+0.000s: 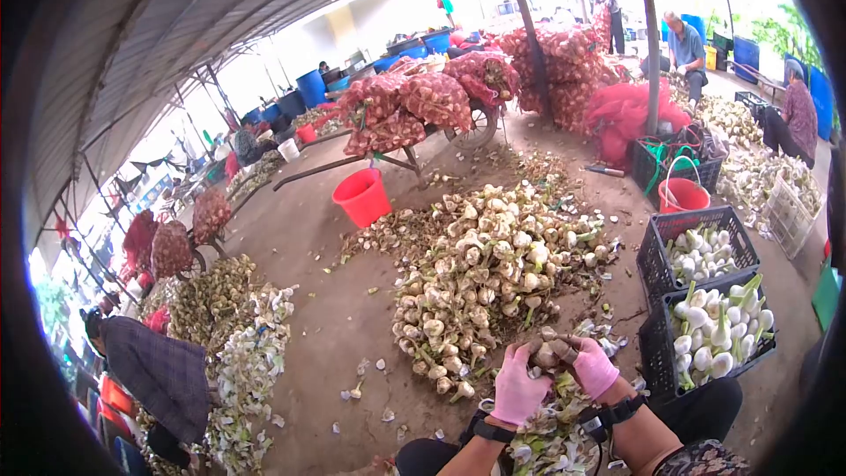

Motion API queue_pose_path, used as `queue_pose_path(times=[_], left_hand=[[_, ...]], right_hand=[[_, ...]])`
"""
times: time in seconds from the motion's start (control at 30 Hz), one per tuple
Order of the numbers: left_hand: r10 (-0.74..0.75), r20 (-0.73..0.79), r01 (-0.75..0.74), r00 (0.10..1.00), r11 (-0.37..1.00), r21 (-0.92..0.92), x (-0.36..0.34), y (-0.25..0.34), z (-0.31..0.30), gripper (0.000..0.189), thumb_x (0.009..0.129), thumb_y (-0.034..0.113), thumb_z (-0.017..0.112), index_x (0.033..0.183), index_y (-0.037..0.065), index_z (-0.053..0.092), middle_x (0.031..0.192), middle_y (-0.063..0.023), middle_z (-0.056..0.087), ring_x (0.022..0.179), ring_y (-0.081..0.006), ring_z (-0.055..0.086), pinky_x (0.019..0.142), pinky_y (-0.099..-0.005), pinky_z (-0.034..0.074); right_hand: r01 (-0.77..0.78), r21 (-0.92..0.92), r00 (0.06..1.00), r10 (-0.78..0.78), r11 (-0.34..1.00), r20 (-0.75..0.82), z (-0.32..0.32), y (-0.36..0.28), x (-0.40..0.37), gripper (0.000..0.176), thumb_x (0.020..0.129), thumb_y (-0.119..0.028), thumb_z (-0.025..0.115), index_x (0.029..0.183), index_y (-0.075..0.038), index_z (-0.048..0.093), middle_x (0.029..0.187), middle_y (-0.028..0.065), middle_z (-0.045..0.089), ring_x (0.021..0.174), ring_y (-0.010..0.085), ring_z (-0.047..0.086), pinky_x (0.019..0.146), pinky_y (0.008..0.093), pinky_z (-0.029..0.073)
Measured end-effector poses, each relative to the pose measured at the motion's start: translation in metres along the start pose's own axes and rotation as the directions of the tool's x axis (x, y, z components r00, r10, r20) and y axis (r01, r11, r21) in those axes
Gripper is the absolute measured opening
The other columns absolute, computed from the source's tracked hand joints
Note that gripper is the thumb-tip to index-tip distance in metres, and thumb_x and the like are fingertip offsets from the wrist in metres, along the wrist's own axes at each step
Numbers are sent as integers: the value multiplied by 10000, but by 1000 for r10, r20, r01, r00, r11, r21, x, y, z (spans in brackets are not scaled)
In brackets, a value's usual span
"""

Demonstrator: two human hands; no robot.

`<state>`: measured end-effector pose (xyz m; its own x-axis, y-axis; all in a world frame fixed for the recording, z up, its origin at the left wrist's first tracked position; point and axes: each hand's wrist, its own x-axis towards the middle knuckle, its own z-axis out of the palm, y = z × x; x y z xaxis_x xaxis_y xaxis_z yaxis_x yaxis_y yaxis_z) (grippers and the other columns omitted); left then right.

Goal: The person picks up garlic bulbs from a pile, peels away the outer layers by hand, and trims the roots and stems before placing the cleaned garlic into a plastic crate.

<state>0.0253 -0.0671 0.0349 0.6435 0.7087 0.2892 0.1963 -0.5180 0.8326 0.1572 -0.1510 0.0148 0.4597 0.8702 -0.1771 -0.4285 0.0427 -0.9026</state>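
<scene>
Pink-gloved left hand (520,385) and right hand (589,368) close their grip on one garlic bulb (546,355) near two crates (657,344).

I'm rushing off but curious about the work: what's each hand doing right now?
Left hand: closed, fingers around a brownish garlic bulb.
Right hand: closed too, fingers on the same bulb; exact grip can't be told.

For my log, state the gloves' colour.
The gloves are pink, shown best in the head view.
</scene>
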Motion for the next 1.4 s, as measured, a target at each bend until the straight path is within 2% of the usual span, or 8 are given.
queue_pose_path(times=[0.2, 0.27, 0.6, 0.83, 1.0, 1.2, 1.33, 1.4], left_hand=[[6, 7, -6, 1000, 1000, 28, -1, -4, -2, 547, 607, 83, 726, 1132, 50, 577, 1109, -158, 557, 1027, -341, 570, 884, -384, 470], [-39, 11, 38, 999, 997, 67, -1, -2, -1, 539, 603, 93, 731, 1118, 50, 578, 1093, -158, 554, 1012, -352, 567, 877, -390, 471], [-26, 76, 16, 997, 991, 130, 3, -4, 6, 529, 587, 73, 742, 1087, 19, 576, 1076, -152, 562, 994, -315, 580, 876, -369, 479], [-138, 265, 262, 954, 816, -516, 6, -12, 5, 500, 680, 30, 769, 1131, -6, 555, 1037, -72, 634, 953, -131, 599, 867, -276, 480], [-191, 394, 429, 899, 562, -707, 8, -24, 1, 506, 717, -7, 712, 1191, -18, 536, 1071, -76, 630, 976, -170, 623, 889, -307, 505], [-68, 455, 438, 888, 432, -789, 1, -3, -9, 489, 771, 16, 563, 1253, -26, 494, 1124, -125, 607, 1040, -224, 609, 911, -340, 506], [-145, 505, 524, 851, 307, -794, 4, -8, -10, 528, 774, 101, 550, 1287, -3, 476, 1179, -120, 578, 1056, -229, 599, 882, -359, 526], [-110, 511, 519, 853, 286, -805, 5, -10, -5, 550, 766, 104, 568, 1294, -15, 465, 1188, -121, 570, 1068, -229, 590, 893, -371, 523]], right_hand=[[127, -145, 992, -124, 981, 25, -7, 12, 4, 307, 866, -126, 660, 1128, 30, 624, 916, 56, 673, 873, 126, 611, 785, 254, 490], [254, -545, 950, -313, 799, -16, -17, 21, 7, 280, 816, -77, 689, 1069, 37, 652, 885, 81, 680, 837, 125, 612, 764, 255, 486], [39, -473, 974, -138, 880, -177, -24, 5, -1, 211, 768, -44, 685, 964, 35, 690, 796, 76, 693, 727, 102, 597, 677, 260, 491], [101, -581, 978, -186, 808, -89, -23, -10, -8, 205, 716, -18, 604, 904, 41, 661, 775, 145, 680, 712, 146, 612, 686, 296, 492], [189, -601, 968, -251, 777, -20, -12, -25, -14, 229, 699, -15, 633, 920, 44, 654, 801, 157, 679, 730, 176, 643, 697, 297, 502], [152, -854, 910, -408, 498, -77, -48, 13, 15, 307, 682, 76, 589, 971, 6, 670, 952, 179, 661, 901, 258, 654, 786, 306, 501], [265, -378, 950, -308, 887, -56, -47, 0, 2, 338, 732, 56, 633, 1063, -4, 660, 1052, 125, 647, 961, 230, 632, 871, 308, 478], [168, -271, 979, -192, 948, -63, -33, -25, -13, 327, 760, 2, 679, 1086, -4, 652, 1061, 113, 650, 981, 198, 621, 875, 312, 476]])
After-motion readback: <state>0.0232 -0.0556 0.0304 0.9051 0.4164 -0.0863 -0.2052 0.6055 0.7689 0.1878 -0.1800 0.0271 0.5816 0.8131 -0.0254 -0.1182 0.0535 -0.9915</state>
